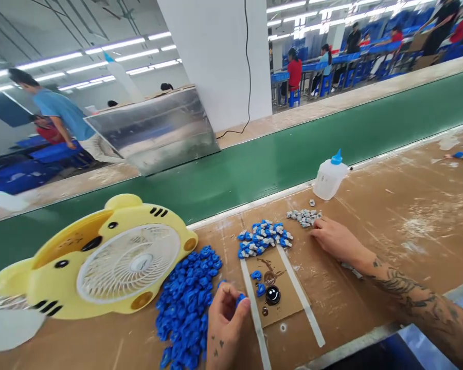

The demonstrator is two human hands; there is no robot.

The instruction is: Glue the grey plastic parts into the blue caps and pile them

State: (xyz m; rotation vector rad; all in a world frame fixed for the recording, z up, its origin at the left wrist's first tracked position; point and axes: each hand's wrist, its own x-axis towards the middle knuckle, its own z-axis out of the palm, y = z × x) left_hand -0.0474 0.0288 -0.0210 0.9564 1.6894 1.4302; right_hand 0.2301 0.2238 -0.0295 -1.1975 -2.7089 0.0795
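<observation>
My left hand (227,321) is pinched on a small blue piece (239,298), just right of a large heap of blue pieces (187,303). My right hand (337,239) reaches to a small pile of grey pieces (304,217); its fingertips touch the pile's right edge, and whatever they grip is too small to make out. Between the hands, a cardboard sheet (289,298) is bordered by white tape strips. On it are a round black blob (272,295) and a few loose blue pieces (256,275). At its far end lies a pile of joined blue-and-grey pieces (264,237).
A yellow animal-shaped fan (111,257) lies at the left. A white bottle with a blue tip (329,177) stands beyond the grey pile. A green conveyor belt (254,169) crosses behind the table, with a metal panel (158,128) beyond. Several people are in the background.
</observation>
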